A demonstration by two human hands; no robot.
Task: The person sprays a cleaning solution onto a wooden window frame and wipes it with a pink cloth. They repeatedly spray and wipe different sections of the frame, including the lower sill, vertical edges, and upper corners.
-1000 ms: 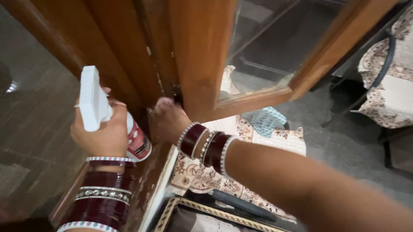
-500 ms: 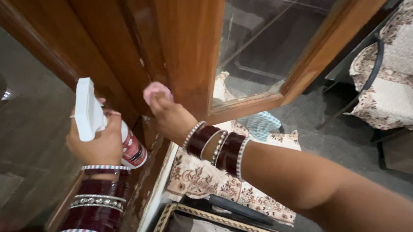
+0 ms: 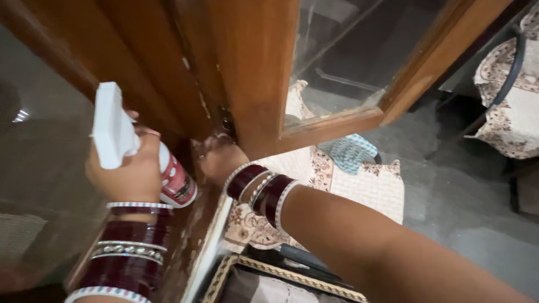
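Nearest to the camera, the left hand is closed firmly around a spray bottle, which it holds up just beside the lower part of a wooden window frame. The bottle has a white trigger head standing above the fingers and a round body with a red and white label; the print on it is too small to tell. I judge it to be light, stiff plastic, a little slippery if wet, and best gripped around the neck under the trigger, as it is now. A little farther, the right hand presses against the bottom corner of the frame, fingers curled together; whether it clamps a cloth there I cannot tell, because the hand hides it. The wood looks hard and worn, with pale marks near this corner. The glass pane above is fragile and should not be pushed. Beyond the frame a patterned cloth lies below, with a blue checked piece at its far edge, and a covered chair stands at the far right.
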